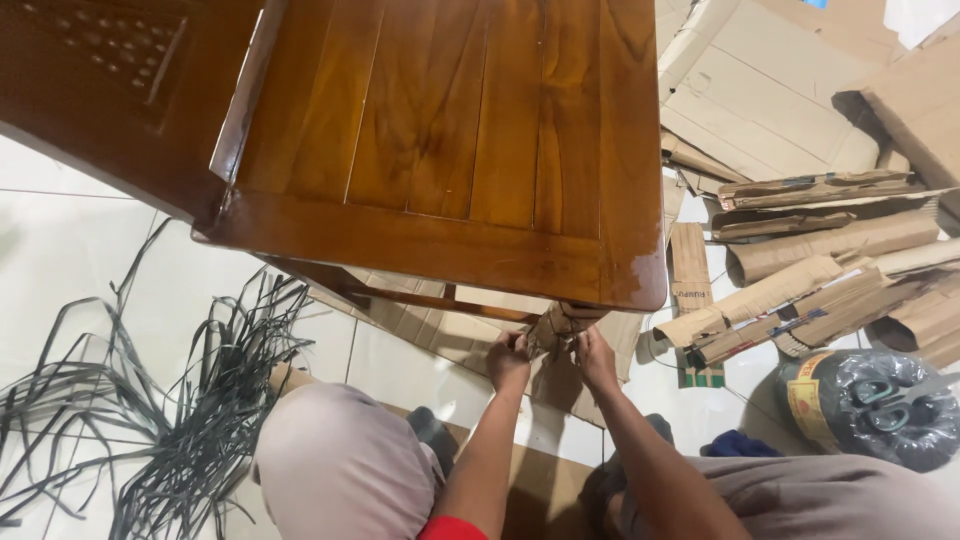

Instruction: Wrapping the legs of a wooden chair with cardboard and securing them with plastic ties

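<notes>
From my remote seat I see both hands under the near corner of the wooden chair seat point(450, 140); the left hand point(507, 362) has its grip pinched on the cardboard wrap point(556, 326) around the chair leg; the right hand point(595, 358) grips the same wrap from the other side; the leg stands on flattened cardboard point(440, 330) on the tiled floor point(70, 250); grey plastic straps point(180, 410) lie left; rolled cardboard pieces point(820, 290) and a tape roll point(870, 405) lie right.
</notes>
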